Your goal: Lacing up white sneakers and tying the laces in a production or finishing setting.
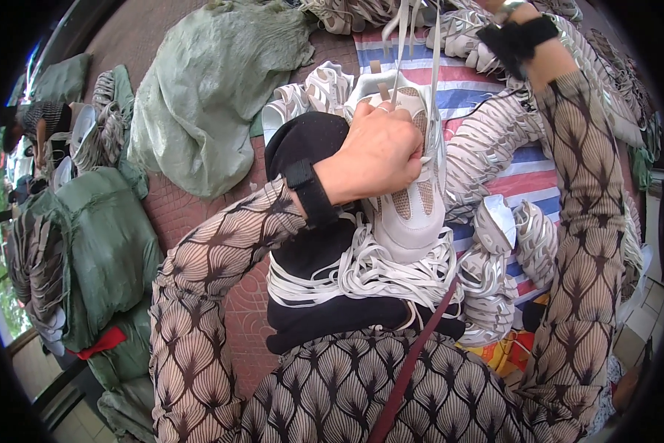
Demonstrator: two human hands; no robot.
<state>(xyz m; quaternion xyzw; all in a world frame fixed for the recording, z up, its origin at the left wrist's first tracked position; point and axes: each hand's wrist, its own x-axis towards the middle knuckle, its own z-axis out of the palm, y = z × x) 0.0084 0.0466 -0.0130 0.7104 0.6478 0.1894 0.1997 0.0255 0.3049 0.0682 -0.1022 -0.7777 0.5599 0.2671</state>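
My left hand [376,151] grips a white and beige sneaker [409,199] that rests toe-down on my lap. Its white laces [402,37] run straight up toward the top edge. My right hand [494,7] is raised there, mostly cut off by the frame, and seems to pull the laces; only the wrist with a black strap shows. A bundle of loose white laces [361,273] lies across a black cloth [310,251] on my lap, just below the sneaker.
Several white sneakers [494,140] are heaped on a striped red, white and blue sheet [528,173] at the right. Green sacks [214,88] lie on the brick floor [184,210] at the left. Another person [40,122] sits at the far left.
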